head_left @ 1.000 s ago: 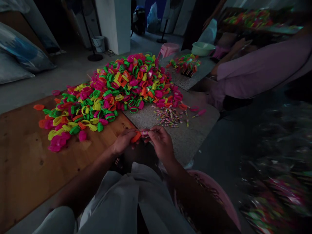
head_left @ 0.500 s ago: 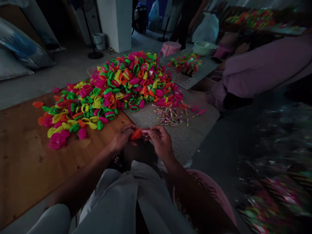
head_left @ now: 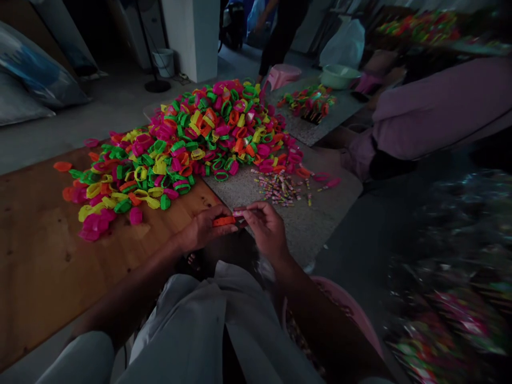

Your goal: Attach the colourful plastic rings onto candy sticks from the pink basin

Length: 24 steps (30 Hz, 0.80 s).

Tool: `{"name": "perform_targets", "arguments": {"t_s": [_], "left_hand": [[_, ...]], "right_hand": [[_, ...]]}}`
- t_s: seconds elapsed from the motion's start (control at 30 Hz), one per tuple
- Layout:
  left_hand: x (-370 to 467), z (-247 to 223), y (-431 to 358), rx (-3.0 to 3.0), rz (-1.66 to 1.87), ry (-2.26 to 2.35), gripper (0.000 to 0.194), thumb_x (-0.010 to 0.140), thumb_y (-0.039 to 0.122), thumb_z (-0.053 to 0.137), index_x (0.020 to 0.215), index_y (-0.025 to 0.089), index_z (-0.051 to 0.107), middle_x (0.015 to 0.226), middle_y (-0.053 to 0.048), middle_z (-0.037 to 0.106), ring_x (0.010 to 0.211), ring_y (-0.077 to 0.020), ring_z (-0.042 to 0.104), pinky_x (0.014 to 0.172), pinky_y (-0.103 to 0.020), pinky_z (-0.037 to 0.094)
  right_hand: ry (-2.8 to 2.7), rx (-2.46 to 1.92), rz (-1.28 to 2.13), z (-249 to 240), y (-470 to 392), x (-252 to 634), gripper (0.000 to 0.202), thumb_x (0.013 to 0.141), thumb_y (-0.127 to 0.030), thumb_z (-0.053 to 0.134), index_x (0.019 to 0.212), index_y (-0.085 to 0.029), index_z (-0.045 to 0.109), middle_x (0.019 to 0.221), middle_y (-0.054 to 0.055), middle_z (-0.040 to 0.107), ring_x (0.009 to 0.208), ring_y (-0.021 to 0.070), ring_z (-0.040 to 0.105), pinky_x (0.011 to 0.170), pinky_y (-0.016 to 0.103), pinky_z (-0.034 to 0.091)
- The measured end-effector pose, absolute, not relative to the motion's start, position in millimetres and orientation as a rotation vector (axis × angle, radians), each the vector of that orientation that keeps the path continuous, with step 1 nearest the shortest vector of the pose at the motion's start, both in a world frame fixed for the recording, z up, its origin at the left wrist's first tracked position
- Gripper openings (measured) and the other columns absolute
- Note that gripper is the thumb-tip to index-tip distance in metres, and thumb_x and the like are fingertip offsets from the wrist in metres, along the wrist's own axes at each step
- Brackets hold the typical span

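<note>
Low over my lap, my left hand is closed round an orange plastic piece. My right hand pinches a small pink patterned stick at the piece's right end; the two look in contact or nearly so. Beyond my hands lies a large heap of pink, green, yellow and orange plastic pieces, across a wooden board and a grey speckled tabletop. A small pile of similar patterned sticks rests on the grey top, ahead of my right hand.
Below my right forearm is a pink basin of small items. Clear plastic bags with colourful contents lie at the right. A person's purple-clad leg reaches in from the right. Behind are a pink stool and green basin.
The orange piece has turned and now lies lengthwise in my left hand, whose fingers extend beneath it. The standing person in the background has moved left.
</note>
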State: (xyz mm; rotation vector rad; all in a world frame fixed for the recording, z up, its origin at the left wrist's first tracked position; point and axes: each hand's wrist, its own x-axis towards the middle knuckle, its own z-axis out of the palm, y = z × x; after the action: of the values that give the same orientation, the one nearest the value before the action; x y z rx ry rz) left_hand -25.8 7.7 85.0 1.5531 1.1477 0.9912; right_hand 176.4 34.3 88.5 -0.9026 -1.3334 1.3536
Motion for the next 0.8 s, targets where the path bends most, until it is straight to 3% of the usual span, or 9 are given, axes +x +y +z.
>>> {"name": "perform_targets", "arguments": {"t_s": [0.2, 0.37, 0.6, 0.8], "left_hand": [[-27, 90, 7, 1.634, 0.979, 1.163, 0.037, 0.092, 0.050, 0.076, 0.107, 0.017, 0.069, 0.088, -0.002, 0.070, 0.074, -0.0132, 0.062, 0.067, -0.022, 0.048], [-29, 91, 7, 1.717, 0.961, 1.141, 0.036, 0.094, 0.047, 0.074, 0.113, 0.017, 0.071, 0.099, -0.005, 0.075, 0.084, -0.0146, 0.068, 0.075, -0.023, 0.053], [-27, 87, 6, 1.801, 1.071, 1.130, 0.025, 0.094, 0.035, 0.074, 0.109, 0.015, 0.077, 0.091, -0.005, 0.078, 0.076, -0.0122, 0.070, 0.069, -0.020, 0.053], [-31, 85, 9, 1.882, 1.039, 1.157, 0.023, 0.096, 0.035, 0.073, 0.108, 0.017, 0.076, 0.094, -0.004, 0.078, 0.079, -0.0126, 0.072, 0.073, -0.020, 0.054]], "right_hand": [[-1.409, -0.846, 1.341, 84, 33, 181, 0.026, 0.097, -0.049, 0.074, 0.103, -0.026, 0.063, 0.104, 0.004, 0.080, 0.093, 0.0201, 0.079, 0.077, 0.033, 0.065], [-1.533, -0.796, 1.317, 83, 35, 186, 0.021, 0.100, -0.044, 0.071, 0.107, -0.026, 0.064, 0.106, 0.003, 0.081, 0.097, 0.0185, 0.079, 0.085, 0.032, 0.065], [-1.630, -0.804, 1.272, 86, 36, 190, 0.023, 0.102, -0.047, 0.068, 0.108, -0.026, 0.063, 0.108, 0.005, 0.081, 0.099, 0.0195, 0.079, 0.090, 0.034, 0.064], [-1.905, -1.004, 1.124, 92, 37, 193, 0.024, 0.102, -0.047, 0.064, 0.109, -0.024, 0.067, 0.093, 0.004, 0.080, 0.085, 0.0198, 0.079, 0.075, 0.030, 0.062]]}}
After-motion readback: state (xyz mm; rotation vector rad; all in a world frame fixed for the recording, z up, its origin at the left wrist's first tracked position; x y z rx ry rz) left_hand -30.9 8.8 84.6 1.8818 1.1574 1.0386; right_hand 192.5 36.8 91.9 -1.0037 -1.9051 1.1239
